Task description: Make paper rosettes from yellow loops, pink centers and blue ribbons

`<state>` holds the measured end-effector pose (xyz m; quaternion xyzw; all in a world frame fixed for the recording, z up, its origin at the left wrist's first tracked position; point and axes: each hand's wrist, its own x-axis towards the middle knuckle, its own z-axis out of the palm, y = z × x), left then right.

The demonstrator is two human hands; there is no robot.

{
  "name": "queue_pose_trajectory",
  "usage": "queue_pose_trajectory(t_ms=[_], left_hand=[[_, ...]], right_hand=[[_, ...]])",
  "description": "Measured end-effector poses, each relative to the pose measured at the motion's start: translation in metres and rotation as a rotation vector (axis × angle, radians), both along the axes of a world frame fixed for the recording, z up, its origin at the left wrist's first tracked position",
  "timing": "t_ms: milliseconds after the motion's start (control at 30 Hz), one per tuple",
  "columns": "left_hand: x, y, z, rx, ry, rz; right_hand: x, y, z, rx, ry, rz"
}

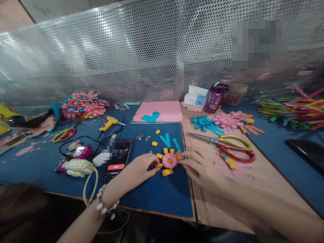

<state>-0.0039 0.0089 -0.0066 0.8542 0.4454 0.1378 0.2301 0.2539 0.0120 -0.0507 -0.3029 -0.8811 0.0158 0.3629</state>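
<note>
A paper flower (169, 161) lies on the blue work surface, its pink petals around an orange centre and yellow paper loops set about the outside. On its left side, my left hand (146, 164) pinches a yellow paper loop (159, 165) between thumb and forefinger. From the right, my right hand (201, 165) closes its fingertips on the flower's edge at another yellow loop (180, 158). Two loose yellow loops, one of them here (154, 143), rest above the flower. Close by lie blue paper strips (165, 140) and small folded pink pieces (148, 138).
Red-and-yellow scissors (235, 145) lie right, below finished blue (204, 123) and pink (227, 120) paper flowers. A phone (117, 158), a yellow glue gun (108, 124) and its cable are left. Paper sheets (162, 111) are stacked behind, before a perforated metal screen (152, 50).
</note>
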Motion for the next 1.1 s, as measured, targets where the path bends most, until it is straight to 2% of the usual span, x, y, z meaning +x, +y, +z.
queue_pose_trajectory(t_ms=[400, 533, 867, 1100], left_hand=[[-0.002, 0.007, -0.002, 0.068, 0.014, -0.016], [-0.001, 0.009, -0.002, 0.069, 0.011, -0.023], [-0.003, 0.011, -0.004, 0.04, -0.019, -0.035], [-0.005, 0.011, -0.005, 0.024, -0.058, -0.032]], right_hand=[[0.001, -0.002, 0.003, -0.019, -0.011, -0.004], [-0.002, -0.005, 0.005, 0.02, -0.041, -0.002], [-0.05, -0.015, 0.015, 0.168, -0.369, 0.022], [-0.055, -0.005, 0.01, 0.174, -0.493, 0.053]])
